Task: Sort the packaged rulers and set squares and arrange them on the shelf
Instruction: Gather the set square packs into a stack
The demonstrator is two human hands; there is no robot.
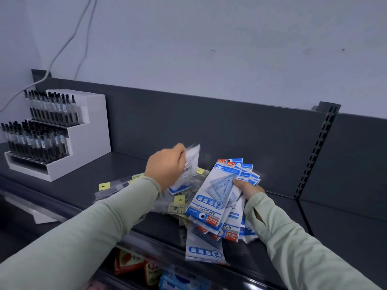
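1. Right hand [250, 189] is pinching a fanned stack of set-square packs [215, 193]. The thumb is pressing on top; the other fingers are hidden underneath, so I can't tell their spread. The stack is fanning out left of and below the thumb.
2. Left hand [165, 165] is gripping 1 blurred blue-and-white pack [192, 158], fingers curled round its edge. The pack is sticking up just past the fingertips.
3. Likely step: adding that pack to the stack. Slide it under the right thumb with its label facing like the others, and square the fan first, or it risks slipping.
4. Yellow-tagged ruler packs [117, 186] are lying under and left of the left fingers. Leave them as their own group.
5. 1 loose pack [204, 248] is overhanging the front edge, below the right fingers.
6. Surroundings: pale wall [209, 49], dark back panel [209, 122] beyond both hands, dark shelf [79, 176], white pen stand [88, 143] far left of the fingers, cable [62, 45] hanging above it.
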